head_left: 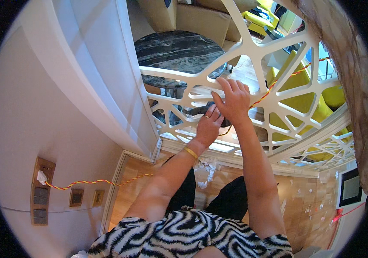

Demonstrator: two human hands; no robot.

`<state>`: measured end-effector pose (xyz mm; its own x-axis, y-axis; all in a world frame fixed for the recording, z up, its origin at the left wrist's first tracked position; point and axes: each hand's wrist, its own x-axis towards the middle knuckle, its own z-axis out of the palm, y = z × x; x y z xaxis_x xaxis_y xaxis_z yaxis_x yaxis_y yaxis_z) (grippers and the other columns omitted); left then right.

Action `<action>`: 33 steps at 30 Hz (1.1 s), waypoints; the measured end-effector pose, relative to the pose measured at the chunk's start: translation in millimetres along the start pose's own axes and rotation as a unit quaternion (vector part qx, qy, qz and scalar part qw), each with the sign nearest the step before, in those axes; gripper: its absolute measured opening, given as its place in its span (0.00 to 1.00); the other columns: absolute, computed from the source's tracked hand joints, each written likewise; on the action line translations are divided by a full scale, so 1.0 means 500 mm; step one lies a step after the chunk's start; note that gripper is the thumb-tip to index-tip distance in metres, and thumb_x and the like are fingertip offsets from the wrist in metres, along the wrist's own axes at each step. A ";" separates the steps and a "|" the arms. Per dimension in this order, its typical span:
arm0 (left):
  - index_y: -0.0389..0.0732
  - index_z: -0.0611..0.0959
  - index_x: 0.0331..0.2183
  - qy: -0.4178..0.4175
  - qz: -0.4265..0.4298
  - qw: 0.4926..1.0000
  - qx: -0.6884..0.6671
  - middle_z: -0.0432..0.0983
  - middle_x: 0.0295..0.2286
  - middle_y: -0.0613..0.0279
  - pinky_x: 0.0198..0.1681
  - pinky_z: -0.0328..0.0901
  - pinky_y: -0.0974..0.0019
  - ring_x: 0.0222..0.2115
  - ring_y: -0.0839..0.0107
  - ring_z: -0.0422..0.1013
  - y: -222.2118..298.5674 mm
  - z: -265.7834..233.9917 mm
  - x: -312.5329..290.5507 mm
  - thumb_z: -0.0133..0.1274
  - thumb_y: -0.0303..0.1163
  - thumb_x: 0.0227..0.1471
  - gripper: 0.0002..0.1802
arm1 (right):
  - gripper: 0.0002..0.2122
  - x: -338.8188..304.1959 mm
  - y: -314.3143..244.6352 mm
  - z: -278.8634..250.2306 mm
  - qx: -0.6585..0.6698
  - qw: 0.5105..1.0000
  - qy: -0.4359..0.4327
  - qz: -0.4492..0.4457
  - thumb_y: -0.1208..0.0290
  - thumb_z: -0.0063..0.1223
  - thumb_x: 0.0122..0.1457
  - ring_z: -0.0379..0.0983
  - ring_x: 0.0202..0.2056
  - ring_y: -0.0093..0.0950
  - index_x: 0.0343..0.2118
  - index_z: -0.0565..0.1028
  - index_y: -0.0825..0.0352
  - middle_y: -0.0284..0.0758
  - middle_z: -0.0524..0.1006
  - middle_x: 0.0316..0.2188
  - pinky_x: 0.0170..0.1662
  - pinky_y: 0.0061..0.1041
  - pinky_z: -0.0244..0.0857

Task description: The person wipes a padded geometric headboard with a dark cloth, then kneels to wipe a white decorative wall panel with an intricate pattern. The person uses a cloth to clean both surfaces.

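Note:
A white lattice panel (pixel 259 49) with irregular openings stands in front of me. My left hand (pixel 209 127), wearing a ring and a yellow wristband, is low at the panel with its fingers curled by a dark, rounded object (pixel 197 111). That object is mostly hidden by the hands and lattice, so its kind cannot be made out. Just above and to the right, my right hand (pixel 235 101) lies against the lattice bars, thumb apart from its fingers. A twisted red-and-yellow cord (pixel 266 93) passes behind my right wrist and slants up across the panel to the right.
At left, a white plug (pixel 42 177) sits in a wall socket plate, with a red-and-yellow cord trailing from it. Beyond the lattice are a black marbled round table (pixel 175 49) and yellow chairs (pixel 311 101). White scraps (pixel 207 174) litter the wooden floor. A brown textured column (pixel 341 56) rises at right.

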<state>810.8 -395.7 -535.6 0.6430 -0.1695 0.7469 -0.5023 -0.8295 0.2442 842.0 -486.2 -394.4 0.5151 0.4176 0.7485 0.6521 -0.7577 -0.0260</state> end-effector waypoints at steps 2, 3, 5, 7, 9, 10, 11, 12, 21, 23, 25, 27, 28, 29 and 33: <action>0.42 0.83 0.39 -0.024 0.059 0.998 0.014 0.68 0.51 0.57 0.47 0.66 0.59 0.57 0.62 0.60 -0.023 -0.048 -0.003 0.52 0.27 0.44 0.16 | 0.22 -0.014 0.010 -0.002 -0.017 0.999 0.038 -0.034 0.65 0.60 0.47 0.69 0.48 0.36 0.47 0.73 0.61 0.36 0.74 0.45 0.50 0.40 0.60; 0.41 0.83 0.38 -0.009 0.056 0.998 0.016 0.67 0.52 0.57 0.47 0.66 0.58 0.57 0.61 0.59 -0.044 -0.057 -0.012 0.52 0.26 0.43 0.15 | 0.23 -0.022 0.010 -0.001 -0.023 0.997 0.058 -0.051 0.66 0.60 0.47 0.68 0.49 0.36 0.49 0.73 0.62 0.36 0.73 0.47 0.51 0.40 0.60; 0.40 0.83 0.35 0.024 0.052 0.998 0.019 0.65 0.55 0.57 0.49 0.67 0.57 0.58 0.60 0.59 -0.084 -0.065 -0.027 0.53 0.25 0.41 0.15 | 0.24 -0.053 0.017 0.005 -0.041 0.996 0.050 -0.064 0.72 0.56 0.48 0.62 0.57 0.37 0.52 0.71 0.64 0.38 0.67 0.55 0.59 0.42 0.55; 0.41 0.84 0.37 0.006 0.054 0.998 0.040 0.65 0.55 0.57 0.50 0.66 0.57 0.58 0.60 0.59 -0.114 -0.084 -0.038 0.53 0.25 0.42 0.15 | 0.24 -0.080 0.023 0.005 -0.070 0.993 0.047 -0.088 0.74 0.55 0.49 0.60 0.59 0.38 0.52 0.70 0.64 0.38 0.66 0.57 0.62 0.43 0.52; 0.42 0.84 0.38 -0.016 0.070 0.995 0.068 0.63 0.56 0.58 0.52 0.65 0.57 0.59 0.62 0.57 -0.128 -0.098 -0.048 0.52 0.26 0.45 0.15 | 0.21 -0.099 0.027 0.005 -0.032 0.994 0.037 -0.102 0.76 0.53 0.49 0.60 0.60 0.38 0.49 0.72 0.65 0.37 0.67 0.57 0.62 0.42 0.52; 0.41 0.83 0.39 -0.008 0.057 0.998 0.040 0.64 0.56 0.58 0.54 0.64 0.57 0.59 0.60 0.58 -0.136 -0.083 -0.062 0.52 0.24 0.45 0.16 | 0.20 -0.109 0.036 0.011 -0.021 0.992 0.032 -0.118 0.77 0.53 0.49 0.60 0.60 0.38 0.48 0.73 0.65 0.37 0.68 0.56 0.62 0.41 0.53; 0.41 0.83 0.40 0.007 0.039 0.999 0.021 0.64 0.56 0.58 0.54 0.64 0.58 0.58 0.60 0.59 -0.131 -0.077 -0.068 0.51 0.24 0.45 0.16 | 0.19 -0.116 0.037 0.012 -0.010 0.991 0.026 -0.132 0.77 0.52 0.49 0.60 0.60 0.38 0.47 0.74 0.65 0.36 0.68 0.56 0.62 0.41 0.53; 0.41 0.83 0.40 0.021 0.021 1.000 0.003 0.64 0.56 0.58 0.54 0.64 0.58 0.58 0.59 0.59 -0.123 -0.068 -0.071 0.51 0.23 0.45 0.17 | 0.16 -0.119 0.038 0.006 -0.013 0.988 0.016 -0.155 0.78 0.51 0.50 0.62 0.59 0.34 0.45 0.75 0.64 0.34 0.71 0.53 0.61 0.39 0.55; 0.39 0.81 0.42 -0.079 -0.039 0.996 -0.006 0.63 0.57 0.61 0.57 0.61 0.60 0.59 0.57 0.58 -0.193 -0.021 -0.189 0.51 0.22 0.44 0.19 | 0.17 -0.128 0.095 0.037 -0.104 0.978 0.015 -0.181 0.76 0.49 0.52 0.62 0.59 0.27 0.47 0.76 0.57 0.29 0.72 0.53 0.62 0.37 0.50; 0.38 0.79 0.45 -0.036 -0.072 0.997 -0.015 0.61 0.58 0.56 0.59 0.57 0.58 0.60 0.54 0.56 -0.187 -0.024 -0.191 0.49 0.20 0.44 0.22 | 0.17 -0.135 0.100 0.051 -0.118 0.976 0.041 -0.180 0.74 0.48 0.55 0.61 0.59 0.25 0.48 0.75 0.55 0.27 0.72 0.54 0.62 0.36 0.50; 0.38 0.78 0.47 0.045 -0.119 0.992 0.014 0.59 0.59 0.53 0.60 0.55 0.57 0.60 0.53 0.55 -0.174 -0.035 -0.158 0.49 0.18 0.43 0.25 | 0.18 -0.141 0.102 0.055 -0.131 0.976 0.027 -0.173 0.74 0.48 0.55 0.61 0.60 0.26 0.49 0.74 0.54 0.27 0.71 0.55 0.63 0.37 0.49; 0.36 0.77 0.49 0.062 -0.179 0.979 0.069 0.59 0.59 0.51 0.61 0.52 0.54 0.60 0.50 0.55 -0.155 -0.051 -0.130 0.50 0.17 0.41 0.28 | 0.18 -0.146 0.108 0.055 -0.134 0.976 0.020 -0.169 0.74 0.48 0.54 0.60 0.60 0.26 0.50 0.74 0.54 0.27 0.70 0.55 0.63 0.38 0.47; 0.36 0.77 0.48 0.046 -0.170 0.981 0.078 0.59 0.59 0.52 0.61 0.52 0.54 0.60 0.51 0.55 -0.155 -0.030 -0.134 0.50 0.18 0.42 0.26 | 0.18 -0.149 0.111 0.054 -0.130 0.977 0.021 -0.168 0.74 0.48 0.54 0.60 0.60 0.26 0.50 0.73 0.54 0.27 0.70 0.55 0.63 0.39 0.47; 0.36 0.78 0.47 0.031 -0.164 0.981 0.099 0.60 0.58 0.52 0.61 0.52 0.54 0.60 0.52 0.54 -0.166 -0.018 -0.148 0.50 0.19 0.43 0.25 | 0.19 -0.145 0.102 0.063 -0.116 0.978 0.028 -0.170 0.74 0.48 0.54 0.60 0.60 0.26 0.50 0.73 0.54 0.28 0.69 0.55 0.63 0.39 0.47; 0.37 0.81 0.42 -0.016 -0.148 0.988 0.040 0.63 0.56 0.53 0.60 0.55 0.59 0.60 0.55 0.55 -0.133 0.026 -0.213 0.48 0.19 0.46 0.19 | 0.18 -0.132 0.090 0.076 -0.096 0.979 0.035 -0.177 0.74 0.48 0.55 0.60 0.60 0.27 0.49 0.74 0.54 0.28 0.70 0.54 0.62 0.39 0.47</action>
<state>783.2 -329.6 -639.6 0.7736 0.0707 0.6297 -0.2436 -0.8842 0.3985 858.4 -528.6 -470.2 0.2330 0.6406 0.7317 0.6626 -0.6552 0.3627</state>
